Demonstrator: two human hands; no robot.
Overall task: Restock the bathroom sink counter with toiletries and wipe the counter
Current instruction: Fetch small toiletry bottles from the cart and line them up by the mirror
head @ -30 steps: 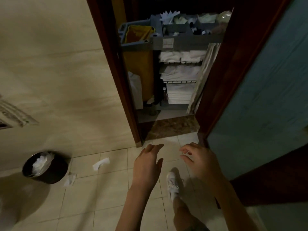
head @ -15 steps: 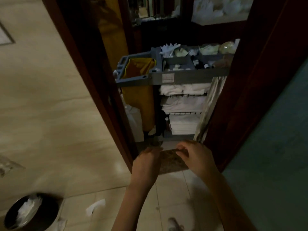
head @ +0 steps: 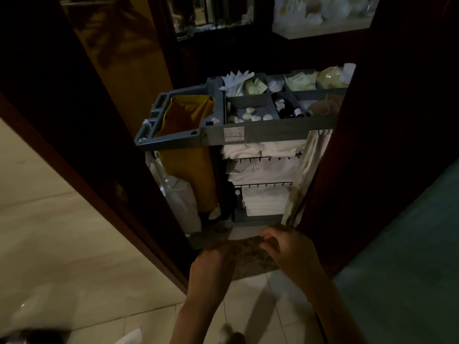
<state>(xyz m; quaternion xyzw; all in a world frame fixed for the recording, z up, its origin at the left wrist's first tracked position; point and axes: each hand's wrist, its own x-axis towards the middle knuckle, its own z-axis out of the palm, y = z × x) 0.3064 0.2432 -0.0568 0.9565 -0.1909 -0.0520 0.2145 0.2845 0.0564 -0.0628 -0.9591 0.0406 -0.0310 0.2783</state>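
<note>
Left hand and right hand hang empty before the cart, fingers loosely curled (free, I judge, to pick toiletries).

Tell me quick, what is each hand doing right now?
Left hand: open, holding nothing.
Right hand: open, loosely curled, holding nothing.

No legible text is to be found. A small pale label is fixed on the front rail of the grey cart; its print is blurred beyond reading.
</note>
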